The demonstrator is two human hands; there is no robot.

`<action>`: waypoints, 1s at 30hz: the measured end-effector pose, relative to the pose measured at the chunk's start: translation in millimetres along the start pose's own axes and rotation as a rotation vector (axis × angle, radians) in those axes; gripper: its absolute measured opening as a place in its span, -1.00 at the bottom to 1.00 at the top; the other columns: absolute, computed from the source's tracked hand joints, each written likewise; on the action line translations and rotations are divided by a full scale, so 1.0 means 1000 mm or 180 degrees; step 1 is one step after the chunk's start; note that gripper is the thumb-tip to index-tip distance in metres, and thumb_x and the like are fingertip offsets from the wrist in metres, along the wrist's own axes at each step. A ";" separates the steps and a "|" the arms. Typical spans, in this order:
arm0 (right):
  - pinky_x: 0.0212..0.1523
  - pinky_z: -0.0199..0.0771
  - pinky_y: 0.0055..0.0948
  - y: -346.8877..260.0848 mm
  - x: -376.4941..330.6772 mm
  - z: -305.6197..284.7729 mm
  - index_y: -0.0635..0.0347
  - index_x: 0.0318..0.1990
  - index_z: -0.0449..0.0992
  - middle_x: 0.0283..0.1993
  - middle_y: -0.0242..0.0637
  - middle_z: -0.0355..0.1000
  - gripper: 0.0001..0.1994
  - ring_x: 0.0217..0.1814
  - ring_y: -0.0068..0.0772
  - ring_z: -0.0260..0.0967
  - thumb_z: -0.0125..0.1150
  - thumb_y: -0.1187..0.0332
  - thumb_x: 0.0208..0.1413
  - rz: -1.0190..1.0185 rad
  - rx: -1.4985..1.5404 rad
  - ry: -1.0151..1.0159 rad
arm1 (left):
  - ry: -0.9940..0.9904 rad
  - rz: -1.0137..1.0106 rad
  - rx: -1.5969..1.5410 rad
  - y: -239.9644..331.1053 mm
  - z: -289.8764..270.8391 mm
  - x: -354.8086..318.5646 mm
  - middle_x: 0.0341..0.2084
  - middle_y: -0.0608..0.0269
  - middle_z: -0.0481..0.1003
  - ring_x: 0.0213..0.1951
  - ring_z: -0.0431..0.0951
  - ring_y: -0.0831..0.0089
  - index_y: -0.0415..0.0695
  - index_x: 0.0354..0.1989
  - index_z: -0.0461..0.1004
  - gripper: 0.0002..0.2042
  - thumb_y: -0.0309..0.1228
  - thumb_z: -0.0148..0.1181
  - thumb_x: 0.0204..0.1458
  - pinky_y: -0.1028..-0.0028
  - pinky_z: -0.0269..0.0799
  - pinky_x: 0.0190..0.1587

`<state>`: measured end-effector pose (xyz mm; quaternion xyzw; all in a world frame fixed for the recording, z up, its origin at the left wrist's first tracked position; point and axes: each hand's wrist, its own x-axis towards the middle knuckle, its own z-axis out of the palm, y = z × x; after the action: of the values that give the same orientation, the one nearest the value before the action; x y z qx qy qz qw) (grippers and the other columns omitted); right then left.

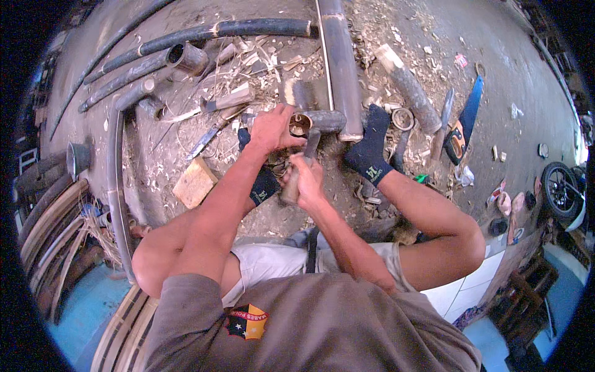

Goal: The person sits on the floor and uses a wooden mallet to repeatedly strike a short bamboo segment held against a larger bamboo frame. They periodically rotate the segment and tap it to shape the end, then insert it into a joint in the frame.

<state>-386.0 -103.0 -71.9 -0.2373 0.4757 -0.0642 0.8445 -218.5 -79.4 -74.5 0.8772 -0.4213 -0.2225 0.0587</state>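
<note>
A short dark bamboo tube (328, 121) lies crosswise between my feet, its open end turned toward me. My left hand (271, 129) is closed around that open end, with the thumb along the lower rim. My right hand (304, 181) grips the thick handle of a short-bladed knife (312, 142). Its dark blade points away from me and meets the tube near the opening. How deep the edge sits I cannot tell. A long dark bamboo pole (341, 68) stretches away just beyond, its near end beside my right foot (370, 146).
Wood chips cover the ground. Left lie a wooden block (195, 182), a knife (203, 144), a hatchet-like tool (229, 99) and several bamboo poles (204, 32). To the right are a cut bamboo length (409, 90), a machete (442, 124) and a blue handsaw (469, 111).
</note>
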 end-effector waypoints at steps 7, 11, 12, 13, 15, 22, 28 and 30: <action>-0.63 0.41 -0.36 -0.016 0.022 -0.023 0.09 -0.18 0.43 -0.51 -0.38 0.37 -0.84 -0.64 -0.44 0.34 0.29 0.35 0.17 -0.0158 -0.0848 -0.0186 | 0.0582 -0.0322 -0.0044 0.012 0.010 -0.001 -0.13 0.12 0.58 -0.02 0.62 0.17 -0.06 0.04 0.53 -0.18 0.18 0.57 -0.42 0.17 0.38 0.13; -0.65 0.40 -0.36 -0.056 0.031 -0.043 0.12 -0.21 0.44 -0.54 -0.37 0.38 -0.87 -0.66 -0.46 0.35 0.26 0.35 0.18 -0.0068 -0.1772 -0.0544 | 0.0953 -0.0504 -0.0099 0.021 0.019 0.001 -0.18 0.14 0.59 -0.03 0.61 0.21 -0.10 -0.08 0.59 -0.24 0.18 0.57 -0.45 0.18 0.35 0.11; -0.65 0.39 -0.36 -0.066 0.032 -0.044 0.14 -0.23 0.45 -0.55 -0.38 0.37 -0.88 -0.66 -0.46 0.35 0.25 0.36 0.19 -0.0100 -0.2046 -0.0518 | 0.0970 -0.0539 -0.0141 0.023 0.018 0.001 -0.20 0.14 0.60 -0.04 0.61 0.21 -0.11 -0.12 0.60 -0.26 0.18 0.57 -0.45 0.19 0.35 0.10; -0.65 0.39 -0.36 -0.072 0.037 -0.048 0.15 -0.24 0.45 -0.55 -0.38 0.37 -0.88 -0.66 -0.46 0.34 0.26 0.35 0.18 -0.0105 -0.2176 -0.0609 | 0.0988 -0.0578 -0.0183 0.025 0.017 0.001 -0.21 0.14 0.60 -0.05 0.60 0.22 -0.11 -0.16 0.61 -0.28 0.17 0.56 -0.46 0.19 0.35 0.09; -0.66 0.38 -0.37 -0.086 0.043 -0.049 0.16 -0.25 0.45 -0.55 -0.38 0.37 -0.87 -0.66 -0.45 0.34 0.26 0.35 0.18 -0.0102 -0.2425 -0.0812 | 0.1168 -0.0594 -0.0218 0.026 0.019 0.001 -0.24 0.15 0.61 -0.08 0.60 0.22 -0.11 -0.23 0.63 -0.33 0.16 0.56 -0.46 0.20 0.35 0.07; -0.58 0.38 -0.33 -0.145 0.065 -0.043 0.27 -0.19 0.54 -0.57 -0.37 0.41 -0.76 -0.62 -0.46 0.35 0.24 0.25 0.18 0.0337 -0.3692 -0.1273 | 0.1699 -0.0672 -0.0289 0.026 0.035 0.008 -0.40 0.19 0.59 -0.23 0.62 0.23 -0.10 -0.37 0.64 -0.40 0.15 0.56 -0.48 0.24 0.33 -0.03; -0.63 0.40 -0.34 -0.185 0.111 -0.028 0.24 -0.12 0.54 -0.64 -0.31 0.38 -0.72 -0.63 -0.45 0.40 0.27 0.25 0.08 0.0265 -0.5188 -0.1962 | 0.1762 -0.0714 -0.0396 0.028 0.037 0.012 -0.40 0.20 0.59 -0.24 0.61 0.23 -0.09 -0.40 0.64 -0.45 0.15 0.54 -0.37 0.23 0.32 -0.06; -0.61 0.41 -0.29 -0.194 0.131 -0.011 0.25 -0.11 0.54 -0.61 -0.25 0.41 -0.68 -0.63 -0.39 0.41 0.27 0.23 0.06 0.0097 -0.5761 -0.2314 | 0.1603 -0.0686 -0.0388 0.026 0.036 0.011 -0.35 0.19 0.60 -0.21 0.62 0.22 -0.09 -0.35 0.64 -0.44 0.16 0.52 -0.33 0.22 0.33 -0.04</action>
<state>-302.0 -321.1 -88.3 -0.7955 0.0587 0.4136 0.4390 -247.0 -101.5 -102.4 0.9395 -0.2836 -0.0275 0.1902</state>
